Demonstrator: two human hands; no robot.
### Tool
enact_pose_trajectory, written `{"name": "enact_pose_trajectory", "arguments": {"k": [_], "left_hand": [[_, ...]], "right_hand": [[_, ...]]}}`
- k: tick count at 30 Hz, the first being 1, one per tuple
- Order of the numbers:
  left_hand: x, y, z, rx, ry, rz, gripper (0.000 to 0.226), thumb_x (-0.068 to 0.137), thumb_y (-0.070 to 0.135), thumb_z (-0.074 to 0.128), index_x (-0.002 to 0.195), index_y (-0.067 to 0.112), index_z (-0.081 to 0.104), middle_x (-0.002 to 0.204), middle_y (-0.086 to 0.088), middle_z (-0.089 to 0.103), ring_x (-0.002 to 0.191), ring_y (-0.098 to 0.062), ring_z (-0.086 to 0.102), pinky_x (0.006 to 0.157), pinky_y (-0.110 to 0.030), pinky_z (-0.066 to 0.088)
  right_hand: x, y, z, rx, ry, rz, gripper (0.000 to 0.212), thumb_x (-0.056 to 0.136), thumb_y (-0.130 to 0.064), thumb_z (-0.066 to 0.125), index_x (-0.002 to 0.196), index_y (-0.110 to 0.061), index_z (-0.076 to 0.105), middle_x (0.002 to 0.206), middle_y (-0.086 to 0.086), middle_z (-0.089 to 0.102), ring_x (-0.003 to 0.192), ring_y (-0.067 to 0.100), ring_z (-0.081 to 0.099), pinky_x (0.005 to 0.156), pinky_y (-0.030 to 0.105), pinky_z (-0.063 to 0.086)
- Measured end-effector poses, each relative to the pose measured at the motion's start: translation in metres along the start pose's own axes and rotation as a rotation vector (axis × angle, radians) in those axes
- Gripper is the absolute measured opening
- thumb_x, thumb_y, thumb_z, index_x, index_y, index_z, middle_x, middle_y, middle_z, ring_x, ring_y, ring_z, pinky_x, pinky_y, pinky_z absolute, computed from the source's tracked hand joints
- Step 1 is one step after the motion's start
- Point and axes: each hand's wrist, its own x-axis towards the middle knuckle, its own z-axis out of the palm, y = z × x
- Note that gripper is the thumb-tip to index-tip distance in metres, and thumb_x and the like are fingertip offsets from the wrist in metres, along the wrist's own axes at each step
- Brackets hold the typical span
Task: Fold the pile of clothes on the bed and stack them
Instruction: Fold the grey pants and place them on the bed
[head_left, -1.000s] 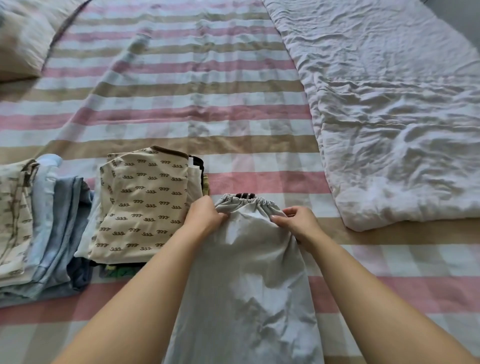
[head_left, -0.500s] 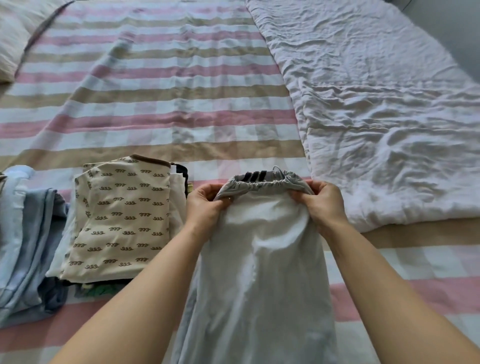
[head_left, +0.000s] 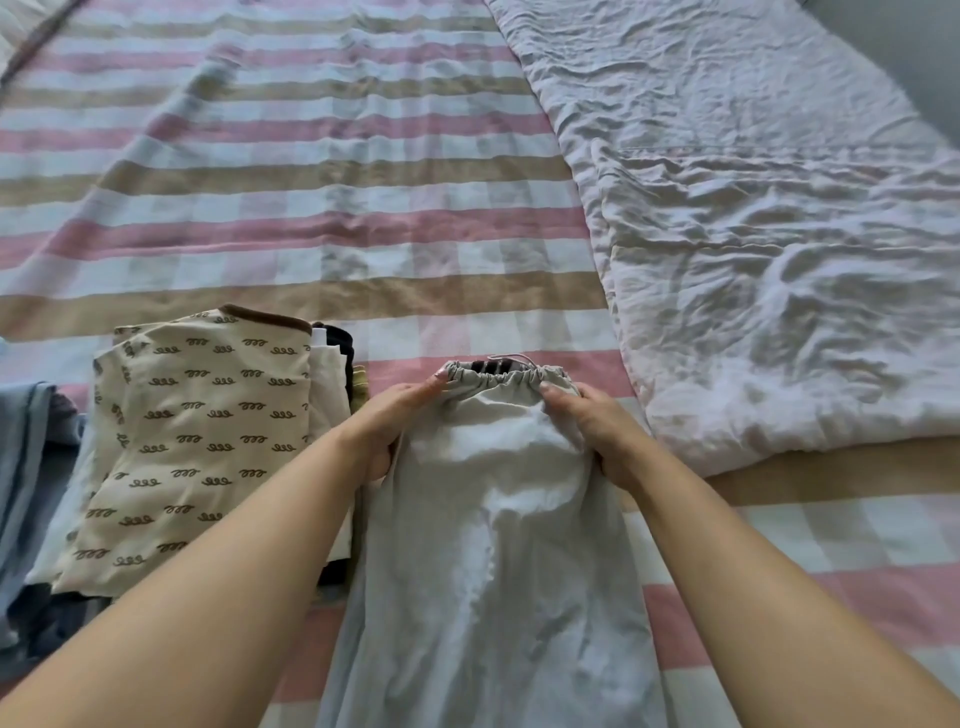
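Note:
Pale grey trousers (head_left: 498, 561) with a gathered elastic waistband lie lengthwise on the striped bed sheet (head_left: 291, 228), waistband away from me. My left hand (head_left: 387, 423) grips the waistband's left end and my right hand (head_left: 592, 431) grips its right end. To the left stands a stack of folded clothes topped by a cream garment with brown squiggles (head_left: 202, 447). Blue folded clothes (head_left: 26, 467) lie at the left edge.
A crumpled white quilt (head_left: 769, 223) covers the right side of the bed, close to my right hand. Open striped sheet stretches beyond the trousers and the stack.
The trousers' waistband was lifted and spread wider, then brought down onto the sheet further from me. My view has shifted right, so the blue clothes are mostly out of frame.

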Motion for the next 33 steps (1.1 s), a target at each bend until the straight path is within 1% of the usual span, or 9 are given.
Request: {"name": "enact_pose_trajectory", "arguments": {"k": [4, 9, 12, 14, 17, 20, 23, 29, 33], "left_hand": [[0.007, -0.004, 0.001, -0.172, 0.045, 0.179, 0.036, 0.080, -0.014, 0.052, 0.103, 0.012, 0.062, 0.083, -0.001, 0.072, 0.070, -0.011, 0.068, 0.067, -0.021, 0.057], [0.015, -0.012, 0.002, -0.208, 0.235, 0.220, 0.043, 0.075, -0.029, 0.042, 0.101, -0.001, 0.061, 0.080, -0.003, 0.071, 0.080, -0.016, 0.063, 0.079, -0.023, 0.053], [0.015, -0.017, 0.007, -0.042, 0.332, 0.230, 0.050, 0.075, -0.027, 0.045, 0.120, -0.004, 0.052, 0.105, -0.017, 0.060, 0.092, -0.021, 0.057, 0.084, -0.024, 0.047], [0.014, -0.013, 0.010, 0.236, 0.348, 0.331, 0.058, 0.071, -0.010, 0.060, 0.124, 0.011, 0.053, 0.118, -0.012, 0.052, 0.107, -0.021, 0.051, 0.093, -0.028, 0.044], [0.010, -0.005, 0.018, 0.628, 0.331, 0.427, 0.049, 0.066, 0.016, 0.079, 0.111, 0.020, 0.062, 0.117, 0.000, 0.045, 0.114, -0.016, 0.039, 0.103, -0.029, 0.029], [0.004, 0.000, 0.020, 0.602, 0.414, 0.516, 0.013, 0.076, 0.004, 0.072, 0.086, 0.011, 0.066, 0.090, 0.000, 0.056, 0.090, -0.014, 0.050, 0.085, -0.027, 0.040], [-0.002, 0.001, 0.011, 0.469, 0.470, 0.546, 0.010, 0.079, -0.002, 0.064, 0.079, 0.008, 0.064, 0.070, -0.001, 0.059, 0.067, -0.012, 0.052, 0.062, -0.022, 0.041], [0.017, -0.004, 0.002, 0.468, 0.403, 0.249, 0.046, 0.080, 0.003, 0.067, 0.123, 0.003, 0.050, 0.110, -0.014, 0.058, 0.101, -0.026, 0.058, 0.092, -0.037, 0.047], [0.023, 0.001, -0.003, 0.284, 0.255, 0.238, 0.039, 0.083, 0.000, 0.064, 0.120, 0.003, 0.053, 0.101, -0.012, 0.063, 0.086, -0.018, 0.061, 0.070, -0.016, 0.049]], "right_hand": [[-0.003, 0.003, -0.010, -0.001, 0.024, -0.161, 0.036, 0.074, 0.013, 0.065, 0.104, -0.006, 0.058, 0.086, 0.003, 0.064, 0.072, 0.007, 0.061, 0.064, 0.015, 0.050], [0.003, 0.004, -0.015, -0.152, 0.169, -0.258, 0.035, 0.071, 0.017, 0.065, 0.096, -0.008, 0.060, 0.086, 0.003, 0.064, 0.079, 0.013, 0.060, 0.072, 0.020, 0.049], [0.004, 0.011, -0.012, -0.262, 0.179, -0.240, 0.037, 0.073, 0.010, 0.066, 0.102, -0.011, 0.059, 0.095, 0.003, 0.065, 0.086, 0.013, 0.060, 0.080, 0.023, 0.046], [0.001, 0.011, -0.012, -0.203, 0.109, -0.278, 0.040, 0.073, 0.007, 0.069, 0.103, -0.015, 0.057, 0.090, -0.007, 0.065, 0.078, 0.001, 0.061, 0.070, 0.009, 0.046], [-0.005, 0.008, -0.014, -0.042, 0.015, -0.300, 0.026, 0.080, 0.001, 0.067, 0.099, -0.014, 0.058, 0.084, -0.008, 0.065, 0.066, -0.007, 0.062, 0.059, 0.007, 0.046], [-0.010, 0.003, -0.015, -0.030, 0.012, -0.291, 0.004, 0.088, -0.021, 0.059, 0.088, -0.023, 0.063, 0.082, -0.011, 0.064, 0.069, -0.010, 0.058, 0.065, 0.005, 0.043], [-0.009, -0.006, -0.017, -0.019, 0.035, -0.244, 0.017, 0.092, -0.032, 0.051, 0.086, -0.026, 0.065, 0.079, -0.019, 0.066, 0.071, -0.011, 0.059, 0.060, 0.004, 0.042], [0.013, -0.010, -0.013, -0.216, 0.189, -0.041, 0.021, 0.096, -0.016, 0.048, 0.099, -0.008, 0.067, 0.078, 0.002, 0.064, 0.057, 0.008, 0.054, 0.043, 0.014, 0.040], [0.023, -0.017, -0.014, -0.209, 0.100, 0.100, 0.006, 0.083, -0.021, 0.070, 0.082, -0.015, 0.068, 0.057, -0.004, 0.062, 0.038, 0.003, 0.053, 0.034, 0.009, 0.034]]}}
